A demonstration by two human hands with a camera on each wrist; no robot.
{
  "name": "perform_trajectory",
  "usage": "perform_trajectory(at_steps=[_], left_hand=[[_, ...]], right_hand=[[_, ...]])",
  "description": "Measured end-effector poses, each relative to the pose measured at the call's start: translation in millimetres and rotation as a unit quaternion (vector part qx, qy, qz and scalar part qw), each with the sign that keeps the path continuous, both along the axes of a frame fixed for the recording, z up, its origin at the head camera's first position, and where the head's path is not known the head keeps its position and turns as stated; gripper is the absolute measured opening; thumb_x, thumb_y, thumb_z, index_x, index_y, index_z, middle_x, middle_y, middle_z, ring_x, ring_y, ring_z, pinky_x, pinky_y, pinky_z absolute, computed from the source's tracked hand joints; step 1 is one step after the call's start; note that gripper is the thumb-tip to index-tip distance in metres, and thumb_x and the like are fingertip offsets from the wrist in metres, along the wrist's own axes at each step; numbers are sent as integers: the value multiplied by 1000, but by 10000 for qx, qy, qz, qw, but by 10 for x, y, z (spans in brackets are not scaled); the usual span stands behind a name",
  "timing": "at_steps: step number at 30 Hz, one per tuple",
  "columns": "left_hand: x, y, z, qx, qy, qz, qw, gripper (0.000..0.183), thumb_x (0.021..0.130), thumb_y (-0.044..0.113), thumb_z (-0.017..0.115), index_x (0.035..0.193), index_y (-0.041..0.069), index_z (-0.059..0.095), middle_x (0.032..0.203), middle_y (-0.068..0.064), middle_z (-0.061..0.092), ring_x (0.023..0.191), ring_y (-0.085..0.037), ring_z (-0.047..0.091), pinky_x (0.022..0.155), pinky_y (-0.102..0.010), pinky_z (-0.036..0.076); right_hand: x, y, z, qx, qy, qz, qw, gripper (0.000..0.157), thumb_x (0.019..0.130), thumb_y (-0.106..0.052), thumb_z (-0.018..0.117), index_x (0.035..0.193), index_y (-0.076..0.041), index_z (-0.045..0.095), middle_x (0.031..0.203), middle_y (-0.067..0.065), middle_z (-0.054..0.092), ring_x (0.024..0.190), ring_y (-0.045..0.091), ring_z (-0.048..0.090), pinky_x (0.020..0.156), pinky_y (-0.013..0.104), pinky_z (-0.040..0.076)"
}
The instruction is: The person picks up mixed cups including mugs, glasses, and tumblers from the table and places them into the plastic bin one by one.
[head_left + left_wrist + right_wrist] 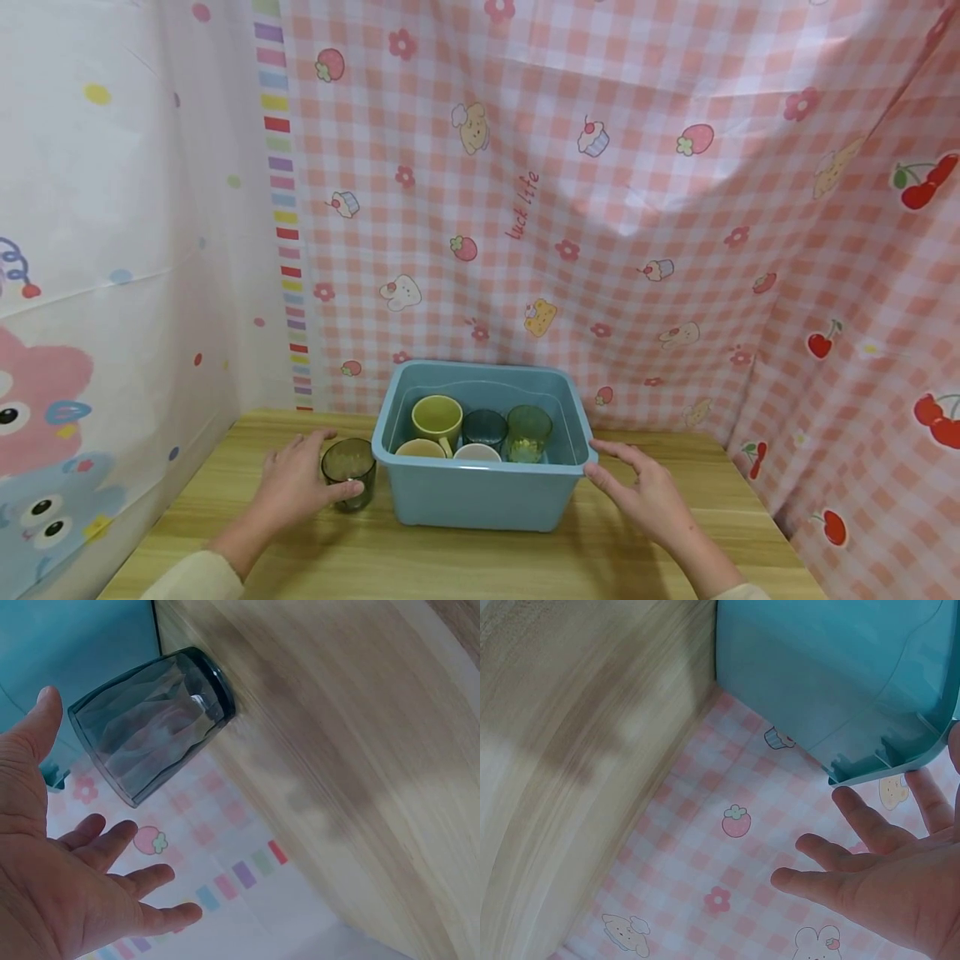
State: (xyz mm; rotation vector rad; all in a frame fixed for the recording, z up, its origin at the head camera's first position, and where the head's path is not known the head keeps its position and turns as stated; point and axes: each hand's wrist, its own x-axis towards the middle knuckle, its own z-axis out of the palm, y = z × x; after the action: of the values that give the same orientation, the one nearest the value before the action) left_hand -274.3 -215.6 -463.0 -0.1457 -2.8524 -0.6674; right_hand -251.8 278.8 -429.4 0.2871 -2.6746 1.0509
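A dark tinted drinking glass (349,460) stands upright on the table, just left of a blue plastic bin (483,497). My left hand (296,482) is around the glass's left side, thumb in front; in the left wrist view its fingers (112,844) are spread, with a gap to the glass. At the bin's right rim is my right hand (645,490), its fingertips (845,796) extended right at the edge. Inside the bin are a yellow-green mug (437,414), a paler yellow mug (420,448), a white cup (477,452), a dark blue glass (484,427) and a green glass (529,429).
The wooden table (450,567) runs back to a pink checked curtain (570,208). A white patterned curtain (127,208) hangs along the left side, and cherry-printed checked cloth (870,400) borders the right.
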Motion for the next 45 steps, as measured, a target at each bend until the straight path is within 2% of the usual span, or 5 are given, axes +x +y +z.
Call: perform_trajectory(at_steps=[7,15,22,38,45], left_hand=[[-49,-7,-41,-32,-95,1,9999,102,78,61,91,148,-2,52,142,-31,64,135,-62,52,107,-89,26],[-94,2,-69,29,-142,-8,9999,104,78,65,88,150,0,51,144,-29,64,134,-59,54,107,-88,27],[-105,36,-65,98,-199,-44,9997,104,79,63,88,151,-1,50,146,-29,62,137,-60,51,108,-89,24],[-125,63,-118,134,-130,-59,9998,99,80,58,91,148,-2,51,142,-29,65,133,-58,56,109,-89,24],[-138,67,-134,136,-86,-41,9999,98,80,55,91,148,-3,51,143,-30,64,133,-58,56,108,-89,25]], right_hand=[[-3,2,-1,32,-153,-65,9999,50,101,-51,72,143,-24,69,148,7,68,109,22,65,94,45,57],[4,6,10,71,-12,-28,10000,48,102,-49,72,143,-23,70,147,8,69,129,29,65,96,50,58],[0,5,27,11,-128,-19,9999,49,101,-49,73,143,-24,69,147,9,68,65,4,46,81,33,55],[11,7,20,-179,-309,-3,9994,49,100,-46,75,144,-24,69,150,10,67,48,5,25,72,28,50],[11,11,23,-7,-163,-6,9999,48,101,-47,73,143,-25,69,148,8,68,73,8,52,95,46,58]])
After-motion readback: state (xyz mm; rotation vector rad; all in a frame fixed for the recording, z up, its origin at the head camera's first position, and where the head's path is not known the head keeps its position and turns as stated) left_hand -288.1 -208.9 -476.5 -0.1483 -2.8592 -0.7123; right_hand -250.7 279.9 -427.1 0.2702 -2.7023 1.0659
